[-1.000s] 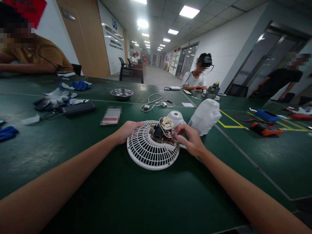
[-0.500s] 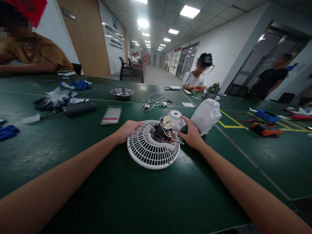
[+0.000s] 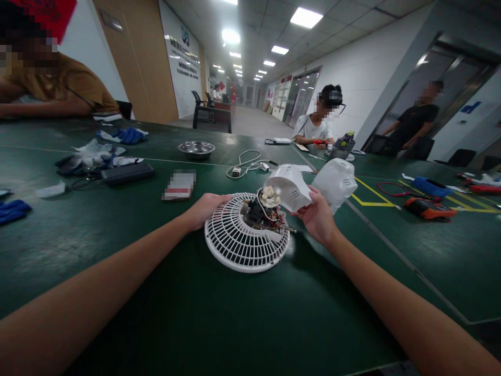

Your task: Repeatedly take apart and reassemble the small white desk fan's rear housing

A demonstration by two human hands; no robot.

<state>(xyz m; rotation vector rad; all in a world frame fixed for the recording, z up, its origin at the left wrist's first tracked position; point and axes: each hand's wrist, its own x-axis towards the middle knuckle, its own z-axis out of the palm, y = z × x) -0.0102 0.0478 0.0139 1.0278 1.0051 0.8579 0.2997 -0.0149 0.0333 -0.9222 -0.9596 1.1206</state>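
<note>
A round white fan grille [image 3: 235, 256] lies on the green table, with a dark motor [image 3: 256, 215], thin wires and a cream gearbox-like part [image 3: 269, 197] on top of it. At its upper left rim my left hand [image 3: 205, 211] is closed on the edge, most of its fingers hidden. My right hand [image 3: 318, 216] grips a white plastic motor cover [image 3: 291, 189] just above and right of the motor. The cover is tilted, its hollow side partly showing. Right behind that hand stands a larger white translucent plastic housing [image 3: 336, 180].
Beyond the grille are a white cable [image 3: 250, 167], a metal bowl [image 3: 196, 149] and a small box [image 3: 179, 186]. Gloves [image 3: 123, 136] and a black case [image 3: 127, 174] lie left. An orange multimeter [image 3: 428, 208] is at right. A co-worker [image 3: 317, 122] sits across the table.
My right hand has lifted the motor cover off the table and turned it so its hollow side shows. My left hand and the grille have stayed in place.
</note>
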